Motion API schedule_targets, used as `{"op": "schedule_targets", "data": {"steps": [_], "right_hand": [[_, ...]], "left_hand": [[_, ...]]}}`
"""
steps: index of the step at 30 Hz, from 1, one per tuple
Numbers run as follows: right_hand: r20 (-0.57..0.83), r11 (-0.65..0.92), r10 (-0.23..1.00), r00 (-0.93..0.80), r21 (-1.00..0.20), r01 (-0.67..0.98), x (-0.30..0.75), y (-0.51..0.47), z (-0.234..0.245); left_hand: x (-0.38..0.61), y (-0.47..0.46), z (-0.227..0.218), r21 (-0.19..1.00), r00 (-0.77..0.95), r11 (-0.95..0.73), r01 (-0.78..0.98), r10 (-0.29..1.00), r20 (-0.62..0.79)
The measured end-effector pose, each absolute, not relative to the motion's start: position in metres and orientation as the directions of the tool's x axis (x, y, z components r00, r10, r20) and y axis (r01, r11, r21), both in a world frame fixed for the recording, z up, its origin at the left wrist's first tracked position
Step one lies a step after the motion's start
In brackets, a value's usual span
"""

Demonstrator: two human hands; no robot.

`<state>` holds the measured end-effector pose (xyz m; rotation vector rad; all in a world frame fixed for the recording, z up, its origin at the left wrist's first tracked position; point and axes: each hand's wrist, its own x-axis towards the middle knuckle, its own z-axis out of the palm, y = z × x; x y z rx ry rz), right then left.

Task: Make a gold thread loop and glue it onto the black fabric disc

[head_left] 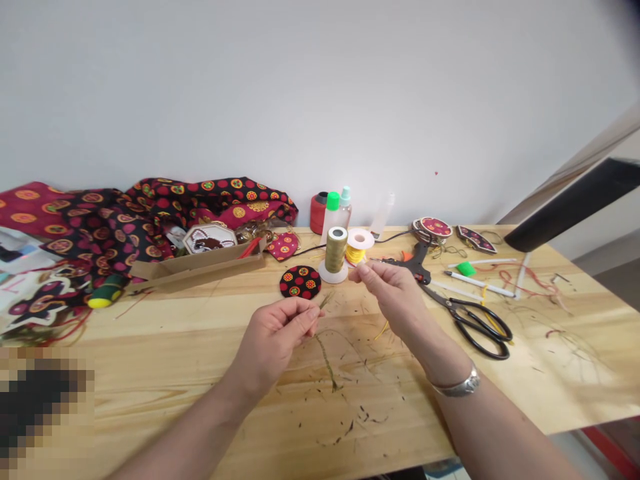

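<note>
My left hand [280,333] is pinched on a thin olive-green braided cord [327,360]. Its short tip sticks up past my fingers, and the rest hangs down to a frayed end above the table. To the right, my right hand [395,293] is raised with thumb and forefinger pressed together; what they hold, if anything, is too fine to make out. Just beyond both hands stand a cone of olive thread [335,252] and a spool of yellow cord [356,255]. A round black patterned fabric disc [300,283] lies left of the cone.
Black-handled scissors [483,327] and a glue gun [417,263] lie right of my right hand. A cardboard tray [200,270] and patterned cloth [210,193] occupy the left back. Small bottles [336,217] stand by the wall. Thread scraps [353,427] litter the wooden table [165,373].
</note>
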<state>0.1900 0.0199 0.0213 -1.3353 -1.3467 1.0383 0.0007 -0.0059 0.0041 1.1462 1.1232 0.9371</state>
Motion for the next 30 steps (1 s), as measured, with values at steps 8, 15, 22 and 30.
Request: {"op": "schedule_targets", "data": {"steps": [8,15,22,30], "right_hand": [[-0.152,-0.142,0.976,-0.155,-0.987,0.071,0.1893,0.0163,0.0215],[-0.123,-0.121,0.974,-0.190,-0.992,0.022,0.1874,0.0172,0.0178],[-0.079,-0.086,0.985,-0.154,-0.995,-0.043,0.1819,0.0183,0.0134],[-0.044,-0.037,0.992,-0.118,-0.998,0.054,0.1818,0.0156,0.0204]], "left_hand": [[0.0025,-0.0038,0.0082,0.955,0.267,0.257,-0.145,0.940,-0.212],[0.0000,-0.0009,0.0057,0.888,0.308,0.376,-0.263,0.905,-0.292],[0.0006,-0.0027,0.0086,0.857,0.332,0.429,-0.286,0.883,-0.331],[0.0005,-0.0005,0.0063,0.850,0.319,0.428,-0.307,0.888,-0.331]]}}
